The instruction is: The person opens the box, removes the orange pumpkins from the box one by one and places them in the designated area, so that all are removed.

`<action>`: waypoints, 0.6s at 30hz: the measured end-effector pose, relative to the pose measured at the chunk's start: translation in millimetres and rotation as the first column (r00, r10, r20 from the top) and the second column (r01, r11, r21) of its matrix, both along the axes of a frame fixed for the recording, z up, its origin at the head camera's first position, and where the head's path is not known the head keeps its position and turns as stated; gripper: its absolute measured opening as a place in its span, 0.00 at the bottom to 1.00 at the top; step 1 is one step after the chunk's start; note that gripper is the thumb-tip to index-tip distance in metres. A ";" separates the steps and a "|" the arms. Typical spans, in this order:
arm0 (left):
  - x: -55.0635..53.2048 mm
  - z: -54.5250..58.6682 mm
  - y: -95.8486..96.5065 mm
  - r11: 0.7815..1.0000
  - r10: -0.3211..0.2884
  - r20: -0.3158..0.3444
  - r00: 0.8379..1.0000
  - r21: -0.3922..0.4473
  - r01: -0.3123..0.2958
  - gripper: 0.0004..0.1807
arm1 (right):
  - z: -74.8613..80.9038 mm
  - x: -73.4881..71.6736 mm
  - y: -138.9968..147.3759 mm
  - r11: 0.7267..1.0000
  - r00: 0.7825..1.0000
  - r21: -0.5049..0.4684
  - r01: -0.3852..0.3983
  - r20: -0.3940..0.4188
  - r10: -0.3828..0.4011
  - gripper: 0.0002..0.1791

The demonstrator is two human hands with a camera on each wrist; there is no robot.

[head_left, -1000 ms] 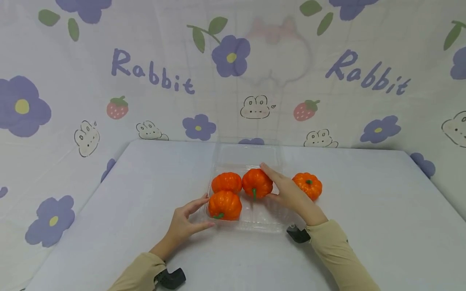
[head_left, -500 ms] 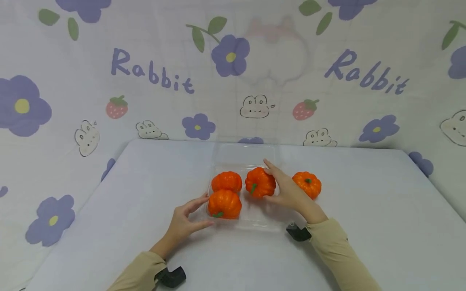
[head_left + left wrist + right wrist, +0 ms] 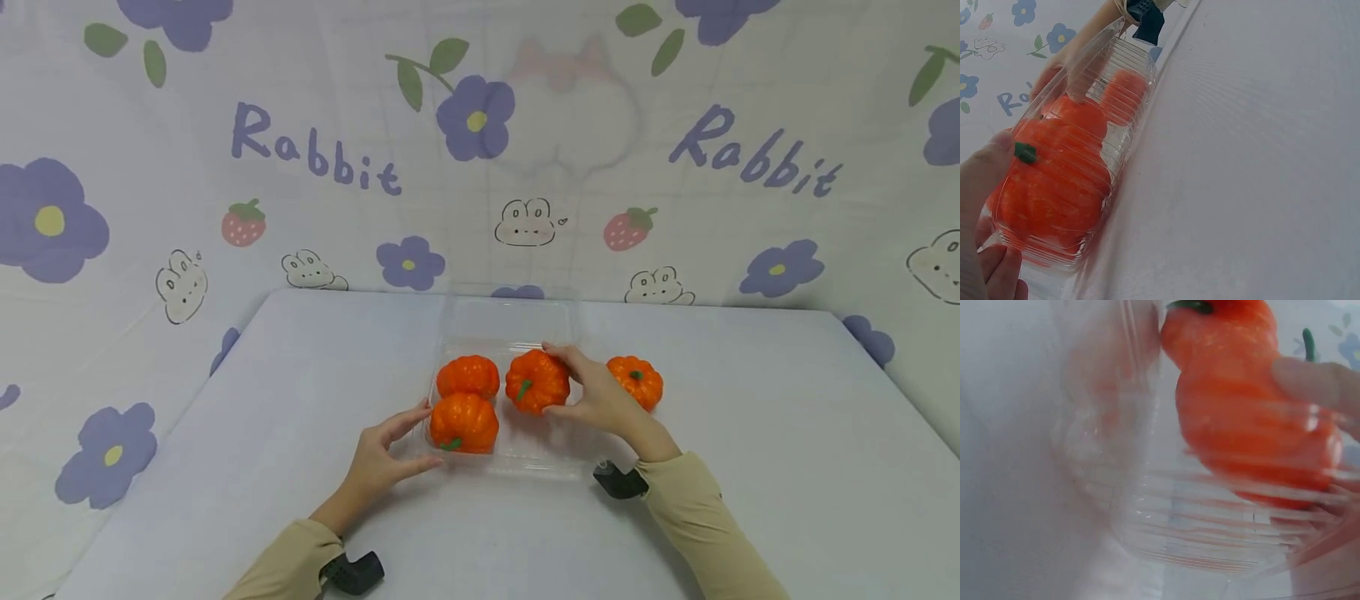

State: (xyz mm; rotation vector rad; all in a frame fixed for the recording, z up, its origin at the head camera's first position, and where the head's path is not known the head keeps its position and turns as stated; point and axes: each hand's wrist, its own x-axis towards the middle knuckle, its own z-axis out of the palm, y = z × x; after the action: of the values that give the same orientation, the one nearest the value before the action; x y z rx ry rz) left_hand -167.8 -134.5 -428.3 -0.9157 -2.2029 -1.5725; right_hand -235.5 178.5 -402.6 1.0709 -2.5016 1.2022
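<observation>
The held pumpkin (image 3: 534,382) is over or in the right half of the clear plastic box (image 3: 517,446), toward its back; whether its underside touches the box floor is hard to tell. The fingers of the right hand (image 3: 600,404) are curled around its right side, thumb toward the front of the box, its green stem free of them. The left hand (image 3: 378,454) has its thumb and fingers bent about the left front corner of the box, with the front pumpkin (image 3: 465,423) just inside that corner and the back pumpkin (image 3: 469,375) touching it from behind. A loose pumpkin (image 3: 637,385) sits on the table (image 3: 750,450) to the right of the box. The held pumpkin looks light, probably hollow foam or plastic, and likely stiff enough for a firm squeeze. Its skin is glossy and may slip a little, but the ribs should give the fingers purchase; the widest part of the body is the best hold, while the thin stem makes a poor handle and might snap. The box seems thin and springy, apt to flex or slide if pushed, so a light grip at its left corner suits it better than pressing on the wall.
</observation>
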 end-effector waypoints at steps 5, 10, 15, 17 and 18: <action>2.0 -2.0 -1.8 1.000 0.007 0.019 1.000 0.005 -0.007 0.30 | 4.7 3.0 -0.6 0.999 0.997 0.021 0.030 0.064 -0.031 0.44; 1.5 -4.5 -0.2 1.000 -0.007 0.037 0.999 0.018 0.006 0.30 | 10.0 8.3 3.2 0.996 0.993 -0.073 0.044 0.111 -0.036 0.41; 0.7 -2.8 -0.1 1.000 0.007 0.057 0.998 0.002 -0.008 0.30 | 14.6 9.7 9.8 0.986 0.985 -0.140 0.088 0.157 -0.065 0.40; 0.3 -1.4 -0.4 1.000 0.010 0.052 0.999 -0.001 -0.010 0.30 | 15.4 8.3 12.4 0.984 0.980 -0.153 0.094 0.188 -0.065 0.40; 0.0 -0.6 -0.6 1.000 0.011 0.044 0.999 -0.003 -0.010 0.30 | 15.8 7.5 13.5 0.983 0.978 -0.157 0.092 0.200 -0.060 0.39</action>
State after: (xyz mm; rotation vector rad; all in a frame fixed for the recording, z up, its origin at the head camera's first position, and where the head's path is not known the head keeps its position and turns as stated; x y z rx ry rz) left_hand -167.8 -135.1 -428.9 -0.8771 -2.2364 -1.5999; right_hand -227.9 192.0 -386.8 0.8463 -2.5007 1.5280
